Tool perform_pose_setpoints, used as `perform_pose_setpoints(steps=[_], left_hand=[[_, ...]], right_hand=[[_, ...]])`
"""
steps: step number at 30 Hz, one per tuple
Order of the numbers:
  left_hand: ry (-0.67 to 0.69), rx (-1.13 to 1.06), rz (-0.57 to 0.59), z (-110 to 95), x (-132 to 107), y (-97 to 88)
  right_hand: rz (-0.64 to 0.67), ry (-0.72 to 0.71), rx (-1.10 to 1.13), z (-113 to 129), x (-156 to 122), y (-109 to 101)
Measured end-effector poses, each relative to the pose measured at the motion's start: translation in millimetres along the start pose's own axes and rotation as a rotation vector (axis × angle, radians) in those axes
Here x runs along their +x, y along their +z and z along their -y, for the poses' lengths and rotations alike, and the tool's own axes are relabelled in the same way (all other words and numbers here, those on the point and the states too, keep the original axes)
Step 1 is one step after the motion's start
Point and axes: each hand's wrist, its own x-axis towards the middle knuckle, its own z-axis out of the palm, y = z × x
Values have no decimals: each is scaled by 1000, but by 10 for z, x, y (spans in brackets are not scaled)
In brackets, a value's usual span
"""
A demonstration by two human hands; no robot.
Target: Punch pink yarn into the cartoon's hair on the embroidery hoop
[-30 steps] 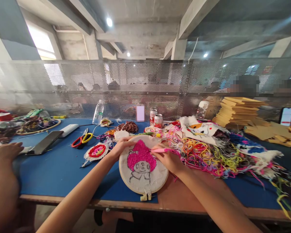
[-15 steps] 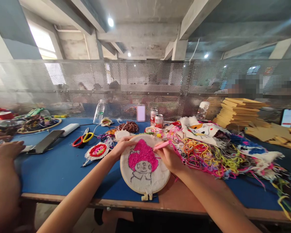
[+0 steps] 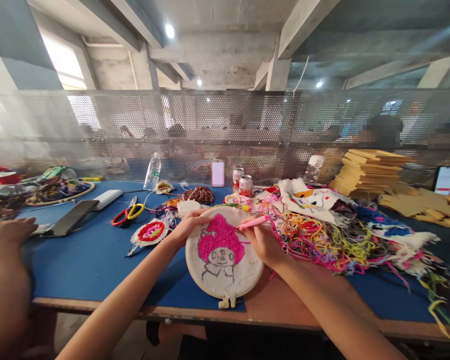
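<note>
A round embroidery hoop [image 3: 247, 280] with white cloth leans up at the table's front edge, its screw clamp at the bottom. On the cloth is a character with a filled pink hood [image 3: 222, 235] and a grey outlined face and collar. My left hand [image 3: 189, 226] grips the hoop's upper left rim, its fingers partly hidden behind. My right hand [image 3: 264, 242] is closed around a pink punch needle [image 3: 255, 221], whose tip is at the cloth right of the hood. Pink yarn [image 3: 275, 227] trails from the tool's back end.
Left of the hoop lie scissors [image 3: 128, 214], a flower patch [image 3: 150, 231], a dark phone [image 3: 72, 218] and a co-worker's hand [image 3: 9, 232]. Behind stand a bottle [image 3: 152, 171] and two cans [image 3: 245, 185]. Tangled yarn [image 3: 315, 235] and stacked cardboard [image 3: 371, 172] are at the right.
The punch needle has shifted very slightly at the cloth and tilts a little flatter. My left hand keeps its hold on the hoop. The co-worker's hand at the left has moved slightly.
</note>
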Motion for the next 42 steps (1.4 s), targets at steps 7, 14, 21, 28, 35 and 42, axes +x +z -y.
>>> perform_pose_setpoints(steps=[7, 14, 21, 28, 35, 42], left_hand=[[15, -5, 16, -4, -13, 6], [32, 17, 7, 2, -10, 10], [23, 22, 5, 11, -15, -30], [17, 12, -78, -19, -16, 120], [53, -40, -172, -627, -1060, -1446], [282, 11, 214, -904, -1375, -1927]], right_hand=[[107, -20, 84, 29, 47, -26], [179, -42, -4, 49, 76, -40], [187, -74, -133, 89, 95, -14], [-3, -22, 67, 26, 40, 10], [16, 18, 82, 12, 30, 2], [55, -66, 73, -14, 30, 1]])
